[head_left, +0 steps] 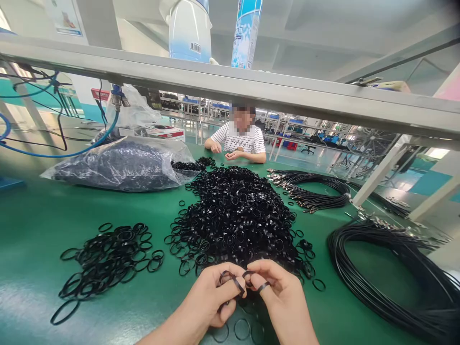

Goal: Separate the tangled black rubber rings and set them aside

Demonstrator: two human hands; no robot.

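My left hand [219, 292] is closed on a black rubber ring [237, 286], which loops over the thumb. Close beside it, my right hand [278, 292] pinches another black ring [264, 287] that passes around its thumb. The fingertips of both hands nearly meet, and some of what lies between them is hidden. Just beyond the hands rises a large heap of black rings [237, 211]. Several loose rings lie on the green table below my hands. A smaller pile of rings [108, 258] is spread out to the left.
A clear plastic bag [125, 163] full of dark pieces lies at the back left. Coils of black cable [359, 278] rest on the right. Across the table [28, 215] sits a person [244, 139] with both hands raised. A shelf beam [215, 76] spans overhead, bearing containers.
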